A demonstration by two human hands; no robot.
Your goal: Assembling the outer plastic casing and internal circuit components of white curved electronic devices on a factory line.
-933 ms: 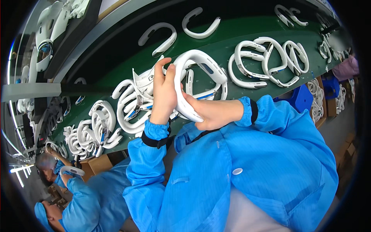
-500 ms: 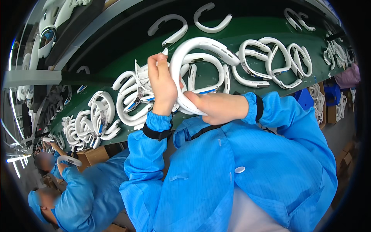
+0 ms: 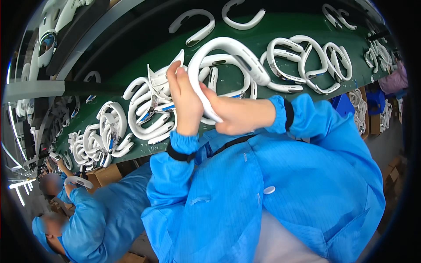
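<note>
White plastic, curved into a big open hoop: that's the band [image 3: 219,44], held up in the air above the near side of the green table [image 3: 272,30]. Its lower left part is pressed between both hands, and slots plus a dotted patch can be seen along its right side.

The right hand [image 3: 239,115] is clenched around that lower part, though most of its fingertips are hidden. The left hand [image 3: 187,105] is laid palm-first on the outer left side, fingers raised and a bit bent; can't really tell whether any grip is being made with them.

Just behind, another white hoop [image 3: 221,58] is left lying on the table. To the left, a heap of bands [image 3: 136,125] is stacked, with more piled farther left. Over on the right, a few looped bands [image 3: 302,65] are bunched together, and two loose curved pieces [image 3: 206,19] are set on the far side.

Black cuffs [image 3: 180,154] are worn over the blue sleeves. Near left, a white piece [image 3: 79,181] is held by a co-worker [image 3: 118,215] in blue, close to a cardboard box [image 3: 107,174].
</note>
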